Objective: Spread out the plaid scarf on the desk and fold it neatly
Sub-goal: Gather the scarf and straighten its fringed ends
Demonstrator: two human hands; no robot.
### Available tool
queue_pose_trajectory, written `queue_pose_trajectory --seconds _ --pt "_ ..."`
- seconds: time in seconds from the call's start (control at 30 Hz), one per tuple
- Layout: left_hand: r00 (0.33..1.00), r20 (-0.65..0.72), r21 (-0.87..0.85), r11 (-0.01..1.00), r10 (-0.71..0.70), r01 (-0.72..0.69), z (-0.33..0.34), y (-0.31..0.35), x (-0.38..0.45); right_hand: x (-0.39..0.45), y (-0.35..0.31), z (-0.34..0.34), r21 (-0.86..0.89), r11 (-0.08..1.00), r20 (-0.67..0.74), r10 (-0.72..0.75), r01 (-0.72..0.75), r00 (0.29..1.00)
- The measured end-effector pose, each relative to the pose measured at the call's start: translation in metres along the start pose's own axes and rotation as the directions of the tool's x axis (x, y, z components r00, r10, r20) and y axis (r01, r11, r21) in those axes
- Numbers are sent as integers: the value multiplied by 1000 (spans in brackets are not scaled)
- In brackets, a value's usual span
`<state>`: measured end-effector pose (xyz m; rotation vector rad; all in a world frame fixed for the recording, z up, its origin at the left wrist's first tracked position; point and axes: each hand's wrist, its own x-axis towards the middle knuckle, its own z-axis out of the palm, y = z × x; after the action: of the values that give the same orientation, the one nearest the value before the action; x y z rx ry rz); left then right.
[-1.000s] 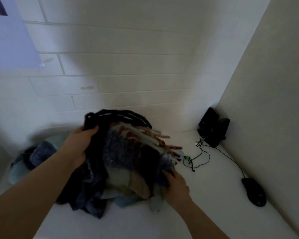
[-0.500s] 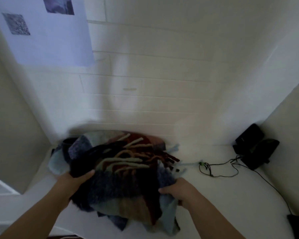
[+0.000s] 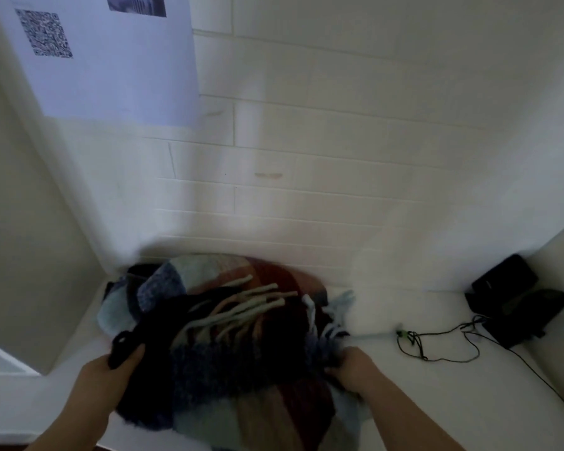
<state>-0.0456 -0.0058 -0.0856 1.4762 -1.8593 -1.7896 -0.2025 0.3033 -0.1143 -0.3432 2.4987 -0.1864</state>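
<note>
Head view: both hands grip the bunched scarf, bare desk rightward.

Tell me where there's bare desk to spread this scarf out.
Bare desk lies right of the scarf, in front of the tangled cable. The back right corner is crowded by a black device. The left is tight: scarf reaches the side panel. Both hands grip the bundle.

Bunched plaid scarf fills desk centre and 9 o'clock corner; bare surface open toward 3 o'clock; tangled cable and black device block 2 o'clock; brick wall closes 12 o'clock.
</note>
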Motion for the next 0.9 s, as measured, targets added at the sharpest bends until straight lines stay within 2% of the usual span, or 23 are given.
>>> queue_pose_trajectory --seconds 0.07,0.13,0.17,0.23,0.3,0.33,0.37,0.4,0.43,0.5,0.53,0.57,0.63,0.7,0.73,0.8,0.83,0.87,0.9 --pt "999 19 9 999 -31 31 -4 -3 2 2 -1 14 -23 999 21 -31 32 999" --pt "989 115 20 996 -88 87 -7 -7 6 7 0 20 45 998 -94 -30 34 995" --pt "979 165 7 993 -118 118 -7 -9 7 10 1 20 113 993 -165 1 18 986" --pt "954 270 14 991 -131 133 -7 -9 6 18 -3 15 368 930 -257 100 2 961" --pt "928 350 -26 989 -130 148 -7 -9 3 30 -3 8 581 813 -155 161 -42 975" --pt "930 348 -60 987 -118 148 -8 -11 4 35 -3 5 619 780 -44 154 -94 987" --pt "944 316 -92 987 -94 129 -10 -14 5 39 -3 3 598 791 55 120 -129 991" --pt "957 278 -106 988 -77 110 -12 -16 7 42 -2 2 545 829 86 95 -127 992" --pt "964 257 -119 988 -65 98 -13 -15 8 43 0 2 514 853 13 92 -85 996" --pt "969 245 -166 983 -32 74 -14 -12 6 40 0 -4 512 859 -260 128 25 957" --pt "970 241 -178 982 -14 58 -13 -12 6 38 1 -8 488 872 -343 152 37 927" --pt "973 232 -184 982 7 37 -11 -11 6 38 0 -10 428 904 -363 151 21 919" --pt "973 228 -183 983 44 -1 -8 -10 7 40 2 -5 240 968 -234 133 -76 963" --pt "973 221 -177 984 65 -26 -6 -12 9 41 1 -1 141 986 -152 110 -89 982" --pt "973 218 -180 983 74 -34 -6 -13 10 41 -2 -3 142 989 -198 56 -28 979" --pt "971 225 -170 984 83 -45 -6 -15 12 47 -11 -12 36 981 -309 -169 189 936" --pt "970 229 -166 985 85 -47 -6 -16 13 48 -19 -17 -70 957 -291 -291 283 911" --pt "968 233 -162 985 88 -51 -7 -17 14 49 -27 -21 -163 928 -216 -365 335 906" --pt "966 238 -165 985 98 -59 -8 -19 15 50 -37 -25 -231 909 -117 -380 347 917"
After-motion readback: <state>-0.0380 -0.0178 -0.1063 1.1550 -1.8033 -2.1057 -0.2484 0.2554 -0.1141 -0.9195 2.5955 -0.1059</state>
